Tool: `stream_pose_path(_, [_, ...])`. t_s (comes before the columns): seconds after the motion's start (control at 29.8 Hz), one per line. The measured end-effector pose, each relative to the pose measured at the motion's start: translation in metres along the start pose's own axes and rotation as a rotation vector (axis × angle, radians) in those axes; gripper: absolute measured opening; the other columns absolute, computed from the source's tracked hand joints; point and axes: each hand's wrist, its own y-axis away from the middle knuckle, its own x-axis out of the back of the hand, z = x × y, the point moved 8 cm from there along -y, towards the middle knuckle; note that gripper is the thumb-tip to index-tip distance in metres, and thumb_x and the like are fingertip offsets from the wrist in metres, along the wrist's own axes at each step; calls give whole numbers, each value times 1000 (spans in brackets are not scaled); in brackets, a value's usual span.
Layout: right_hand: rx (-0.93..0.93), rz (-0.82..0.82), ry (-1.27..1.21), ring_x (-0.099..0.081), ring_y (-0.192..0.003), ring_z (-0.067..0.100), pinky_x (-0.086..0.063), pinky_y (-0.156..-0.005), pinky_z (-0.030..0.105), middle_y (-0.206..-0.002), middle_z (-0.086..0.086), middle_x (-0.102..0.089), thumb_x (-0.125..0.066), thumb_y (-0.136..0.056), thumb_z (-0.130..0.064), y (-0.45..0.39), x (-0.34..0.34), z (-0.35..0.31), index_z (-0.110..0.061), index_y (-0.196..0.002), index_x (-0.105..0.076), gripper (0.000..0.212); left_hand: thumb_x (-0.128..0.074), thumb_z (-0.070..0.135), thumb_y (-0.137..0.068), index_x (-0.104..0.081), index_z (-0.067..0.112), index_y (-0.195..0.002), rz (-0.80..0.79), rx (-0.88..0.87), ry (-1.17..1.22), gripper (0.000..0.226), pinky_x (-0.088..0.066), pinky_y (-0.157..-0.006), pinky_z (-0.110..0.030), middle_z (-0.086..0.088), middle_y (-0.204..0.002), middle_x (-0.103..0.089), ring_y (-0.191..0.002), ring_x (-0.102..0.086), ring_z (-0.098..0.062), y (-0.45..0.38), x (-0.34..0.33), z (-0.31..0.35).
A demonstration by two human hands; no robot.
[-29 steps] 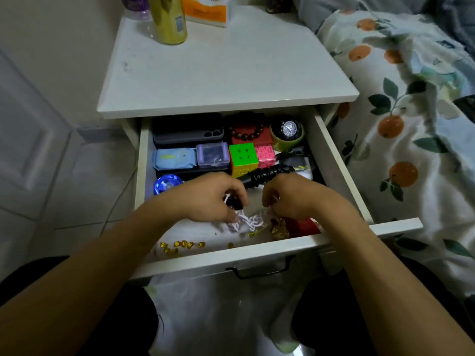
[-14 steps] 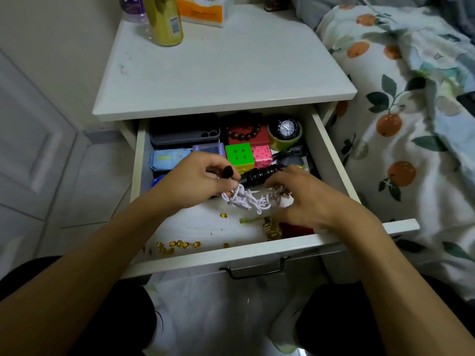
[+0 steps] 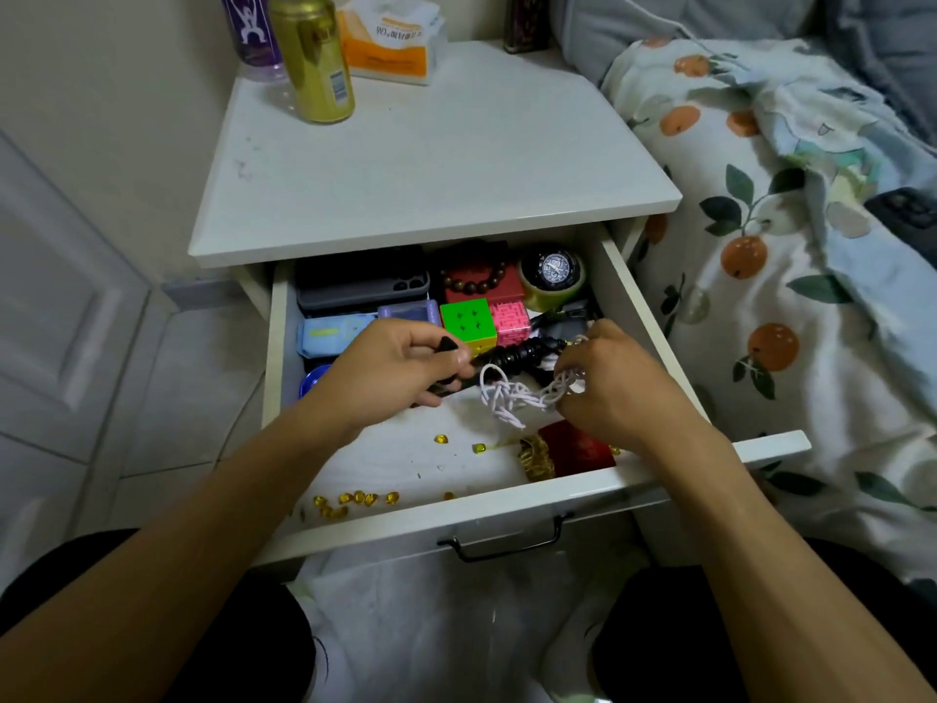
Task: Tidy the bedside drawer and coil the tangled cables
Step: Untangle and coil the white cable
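drawer: bedside drawer [image 3: 512, 520] pulled out, white front rim nearest the camera, black handle [image 3: 507, 542] below it
left hand: left hand [image 3: 400, 367] over drawer middle, fingers curled round a black object [image 3: 448, 345]; what the object is, cannot tell
right hand: right hand [image 3: 616, 388] over the right side, fingertips pinching the right end of the white cable
cable: tangled white cable [image 3: 517, 393] held just above the drawer floor between both hands, loops hanging down
black item: dark ribbed stick-like thing [image 3: 522, 352] lying slantwise behind the cable, left end hidden by the left hand
open room: bare white floor [image 3: 405, 459] in the front-left half, only scattered yellow beads [image 3: 355, 499] near the front rim
crowded edge: back row packed tight with grey phone case [image 3: 362, 286], green cube [image 3: 466, 322], pink maze cube [image 3: 509, 322], bead bracelet on a red box [image 3: 476, 281], watch [image 3: 552, 268]
right front corner: red packet [image 3: 578, 449] and gold chain [image 3: 535, 456], partly under the right wrist
hidden: blue round item [image 3: 314, 380] and light-blue box [image 3: 324, 334], both partly covered by the left hand
tabletop: white top [image 3: 431, 159], gold can [image 3: 317, 58], purple bottle [image 3: 253, 33] and tissue pack [image 3: 390, 43] at its far edge, tops cut off
right side: orange-print bedding [image 3: 770, 246] close against the drawer's right wall
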Motion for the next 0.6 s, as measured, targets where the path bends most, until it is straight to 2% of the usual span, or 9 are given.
stream_pose_path(0.03, [2, 15, -31, -56, -98, 25, -50, -81, 32, -108, 1, -43, -69, -81, -19, 0, 2, 0, -20, -115, -70, 34, -68, 23, -92, -74, 21, -94, 15, -7, -81, 6, -59, -67, -24, 2, -83, -77, -77, -72, -10, 0, 2, 0])
stream_pose_path(0.1, [20, 47, -104, -56, -92, 19, -43, -76, 25, -100, -3, -45, -68, -80, -17, -1, 7, 0, -19, -109, -71, 29, -70, 26, -90, -72, 20, -94, -66, 32, -239, 8, -58, -65, -30, 2, -76, -76, -68, -72, -13, 1, -4, -4])
stream_pose_path(0.2, [51, 68, -206, -43, -81, 5, -32, -61, 8, -89, -10, -44, -70, -80, -19, -1, 15, -5, -20, -105, -72, 25, -74, 30, -86, -70, 21, -95, -203, 62, -413, 13, -58, -65, -28, 5, -71, -74, -67, -72, -12, 6, -16, -13])
stream_pose_path(0.27, [47, 67, -255, -45, -75, 3, -32, -58, 4, -88, -11, -48, -71, -81, -23, -1, 16, -6, -22, -104, -73, 23, -76, 34, -84, -67, 29, -94, -190, 45, -482, 14, -57, -69, -27, 11, -70, -72, -72, -71, -7, 8, -16, -12])
stream_pose_path(0.37, [34, 34, -274, -52, -78, 6, -33, -58, 7, -86, -10, -50, -71, -82, -24, 3, 14, -8, -21, -103, -73, 21, -78, 34, -82, -64, 30, -106, -104, 39, -462, 28, -57, -81, -26, 11, -95, -70, -88, -68, -6, 11, -9, -11])
stream_pose_path(0.44, [56, -1, -254, -54, -83, 11, -36, -59, 12, -95, -5, -54, -71, -82, -25, 4, 13, -15, -21, -106, -72, 25, -77, 35, -82, -57, 31, -126, 9, -44, -517, 48, -51, -77, -16, 10, -119, -64, -95, -62, -2, 18, -2, -2])
stream_pose_path(0.47, [69, -5, -267, -53, -82, 8, -35, -60, 8, -99, -5, -55, -71, -82, -26, 6, 13, -19, -22, -110, -70, 28, -77, 35, -82, -52, 32, -134, 54, -104, -514, 58, -49, -78, -15, 11, -126, -60, -99, -60, -1, 24, -1, 4])
stream_pose_path(0.54, [106, 4, -314, -51, -84, 2, -35, -63, 2, -106, -8, -57, -73, -81, -30, 10, 16, -28, -25, -117, -65, 38, -77, 35, -81, -44, 36, -142, 107, -226, -460, 70, -46, -91, -18, 12, -136, -53, -114, -52, -1, 40, -5, 18])
stream_pose_path(0.6, [149, 35, -389, -54, -89, 0, -41, -74, 5, -110, -13, -58, -76, -78, -35, 21, 21, -40, -29, -123, -59, 48, -75, 34, -84, -45, 35, -143, 137, -355, -479, 66, -37, -101, -15, 12, -140, -50, -124, -44, 1, 60, -14, 32])
